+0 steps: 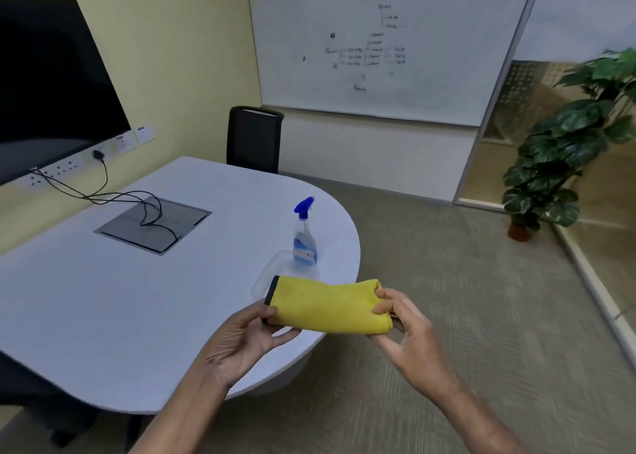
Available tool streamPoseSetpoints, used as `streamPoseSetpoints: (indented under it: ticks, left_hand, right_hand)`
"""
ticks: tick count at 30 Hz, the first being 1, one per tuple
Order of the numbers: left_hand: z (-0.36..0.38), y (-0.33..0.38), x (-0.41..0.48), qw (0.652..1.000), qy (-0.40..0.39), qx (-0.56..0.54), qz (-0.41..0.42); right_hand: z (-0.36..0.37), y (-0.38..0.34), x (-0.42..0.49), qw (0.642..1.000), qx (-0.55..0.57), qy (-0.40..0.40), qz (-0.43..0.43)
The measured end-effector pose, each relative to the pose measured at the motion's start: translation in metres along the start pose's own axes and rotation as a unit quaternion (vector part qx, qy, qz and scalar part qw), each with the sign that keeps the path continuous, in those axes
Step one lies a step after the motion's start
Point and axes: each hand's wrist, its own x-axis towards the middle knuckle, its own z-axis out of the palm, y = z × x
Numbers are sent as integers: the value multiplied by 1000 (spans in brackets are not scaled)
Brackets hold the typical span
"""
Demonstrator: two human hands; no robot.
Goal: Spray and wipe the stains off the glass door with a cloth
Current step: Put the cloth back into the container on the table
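Note:
A folded yellow cloth (pixel 327 307) with a dark edge is held just above the rounded end of the white table (pixel 137 298). My left hand (pixel 246 338) pinches its left, dark-edged end. My right hand (pixel 404 322) grips its right end with fingers curled over it. A clear spray bottle (pixel 304 238) with a blue trigger head and blue liquid stands upright on the table just behind the cloth. The glass door (pixel 585 74) is at the right, with its metal frame beside the whiteboard.
A clear plastic tray (pixel 272 274) lies under the bottle's side. A cable hatch (pixel 153 224) with black cables sits mid-table. A black chair (pixel 254 140) stands behind the table. A potted plant (pixel 564 150) stands by the glass. A dark screen (pixel 51 81) hangs at left.

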Motion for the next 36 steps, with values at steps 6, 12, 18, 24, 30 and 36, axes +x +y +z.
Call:
streamPoseSetpoints:
  ticks: [6, 12, 18, 24, 30, 36]
  left_hand:
    - [-48, 44, 62, 969, 140, 205, -8]
    - [-88, 80, 127, 912, 202, 357, 20]
    - [-107, 110, 178, 841, 215, 493, 64]
    - [-119, 113, 221, 781, 242, 570, 80]
    - [-141, 108, 250, 768, 218, 597, 83]
    - [-158, 101, 269, 759, 232, 602, 87]
  right_hand:
    - [76, 7, 44, 994, 16, 28, 104]
    - [146, 11, 104, 903, 148, 144, 376]
    - [187, 26, 158, 884, 130, 183, 410]
    - [221, 61, 193, 903, 40, 147, 401]
    - [239, 94, 208, 916, -12, 106, 386]
    - [265, 111, 217, 927, -30, 67, 369]
